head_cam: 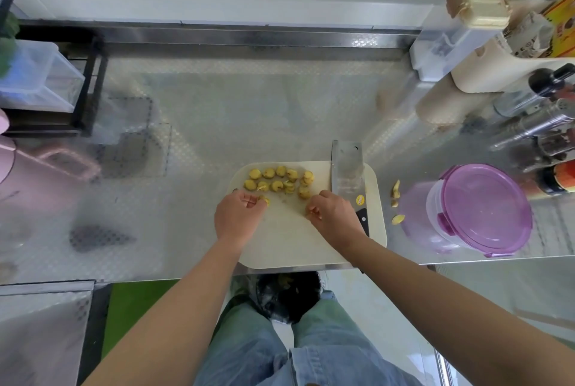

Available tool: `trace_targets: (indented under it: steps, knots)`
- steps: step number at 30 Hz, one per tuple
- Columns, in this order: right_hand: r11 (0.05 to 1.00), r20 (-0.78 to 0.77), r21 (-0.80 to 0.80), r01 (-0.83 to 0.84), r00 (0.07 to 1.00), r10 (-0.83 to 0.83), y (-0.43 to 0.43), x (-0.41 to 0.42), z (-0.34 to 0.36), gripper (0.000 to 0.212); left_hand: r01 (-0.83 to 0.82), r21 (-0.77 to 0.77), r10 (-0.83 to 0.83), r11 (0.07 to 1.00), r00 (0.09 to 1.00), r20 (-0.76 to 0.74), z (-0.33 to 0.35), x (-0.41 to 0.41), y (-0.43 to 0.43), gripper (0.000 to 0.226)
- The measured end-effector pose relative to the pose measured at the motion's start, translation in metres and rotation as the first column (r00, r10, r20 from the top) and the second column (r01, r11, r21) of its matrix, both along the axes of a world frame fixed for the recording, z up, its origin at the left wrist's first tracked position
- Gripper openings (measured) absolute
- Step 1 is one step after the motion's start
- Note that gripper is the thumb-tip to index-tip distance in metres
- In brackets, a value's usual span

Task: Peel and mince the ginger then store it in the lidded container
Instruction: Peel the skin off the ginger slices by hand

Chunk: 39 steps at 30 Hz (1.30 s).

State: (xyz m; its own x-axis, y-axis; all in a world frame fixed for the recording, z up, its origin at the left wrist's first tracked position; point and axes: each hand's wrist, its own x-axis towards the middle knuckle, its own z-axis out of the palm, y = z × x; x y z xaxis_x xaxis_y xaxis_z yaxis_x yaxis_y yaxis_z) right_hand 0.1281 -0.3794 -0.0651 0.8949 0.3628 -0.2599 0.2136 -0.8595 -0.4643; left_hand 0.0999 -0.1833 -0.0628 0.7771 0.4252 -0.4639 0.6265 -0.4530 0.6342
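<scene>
Head view: one cleaver (347, 170) is laid on the cutting board (289, 245), a small yellow sticker (360, 200) shown near its black handle; its writing cannot be read. Roughly thirteen ginger slices (281, 180) are arranged in two rows on the board's far part. One slice (265, 200) is pinched by the left hand (238, 214), while the right hand (333, 214) is curled, fingertips on the board; what they grip cannot be told. One purple lidded container (476, 208) is stood right of the board, three ginger scraps (395, 196) lying between.
</scene>
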Motion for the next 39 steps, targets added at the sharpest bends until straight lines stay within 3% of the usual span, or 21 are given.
trace_targets:
  steps: [4,11,18,23,28,32,37,39]
  knots:
    - [0.999,-0.053,0.022,0.032,0.998,-0.030,0.011,-0.002,0.000,0.010,-0.065,-0.076,0.067,0.995,0.997,0.026,0.000,-0.005,0.006,0.014]
    - [0.961,-0.194,0.196,0.197,0.968,-0.159,0.058,-0.013,0.004,0.012,-0.152,-0.158,0.157,0.976,0.987,0.022,-0.006,-0.020,0.023,0.013]
    - [0.942,-0.073,0.200,0.268,0.963,-0.258,0.053,-0.018,0.001,0.013,-0.177,-0.184,0.187,0.967,0.981,0.043,-0.005,-0.034,0.038,0.008]
    - [0.971,-0.113,0.195,0.141,0.986,-0.120,0.079,-0.030,-0.002,0.021,-0.210,-0.232,0.225,0.950,0.974,0.039,-0.006,-0.037,0.043,0.011]
    - [0.945,-0.088,0.227,0.236,0.971,-0.222,0.078,-0.028,0.001,0.024,-0.206,-0.240,0.223,0.949,0.974,0.046,-0.005,-0.037,0.045,0.011]
    - [0.970,-0.140,0.210,0.122,0.986,-0.094,0.088,-0.034,-0.001,0.026,-0.200,-0.243,0.216,0.949,0.976,0.042,-0.007,-0.036,0.045,0.013]
    - [0.960,-0.107,0.209,0.187,0.980,-0.168,0.083,-0.031,-0.002,0.029,-0.184,-0.246,0.200,0.952,0.979,0.042,-0.005,-0.030,0.042,0.011]
    - [0.965,-0.137,0.223,0.141,0.984,-0.112,0.078,-0.028,-0.002,0.028,-0.183,-0.257,0.199,0.949,0.979,0.036,-0.005,-0.028,0.039,0.010]
